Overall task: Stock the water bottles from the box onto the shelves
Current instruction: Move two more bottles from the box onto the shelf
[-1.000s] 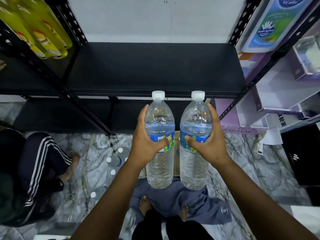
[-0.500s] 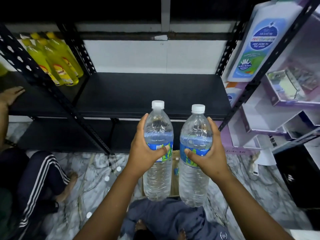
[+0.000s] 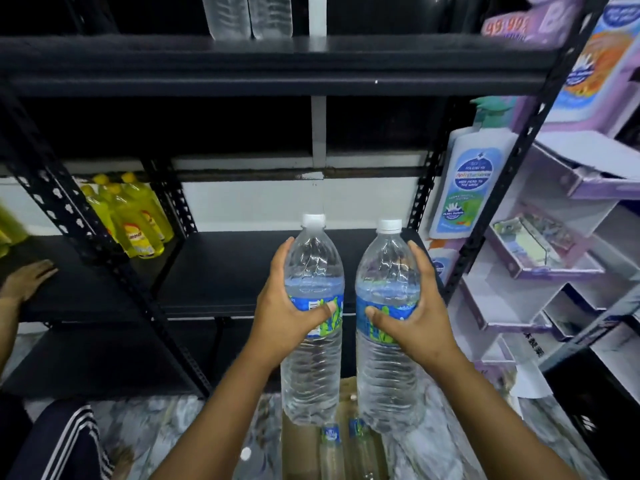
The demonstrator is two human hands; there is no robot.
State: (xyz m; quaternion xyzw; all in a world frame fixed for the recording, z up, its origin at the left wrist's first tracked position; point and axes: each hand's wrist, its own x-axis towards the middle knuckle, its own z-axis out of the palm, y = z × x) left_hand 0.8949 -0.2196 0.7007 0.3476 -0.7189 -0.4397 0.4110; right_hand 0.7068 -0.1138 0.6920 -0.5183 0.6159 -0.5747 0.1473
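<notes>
A clear, ribbed water bottle with a white cap is gripped by the left hand; its blue label with green and white markings is seen under the thumb. A matching clear bottle with a white cap is gripped by the right hand, its blue and green label showing beside the thumb. Beyond the fingers, black shelves are seen. Left of the left hand's fingers, yellow bottles with red and yellow labels are shown. Below the wrists, grey-white marbled floor and a brown box are visible.
</notes>
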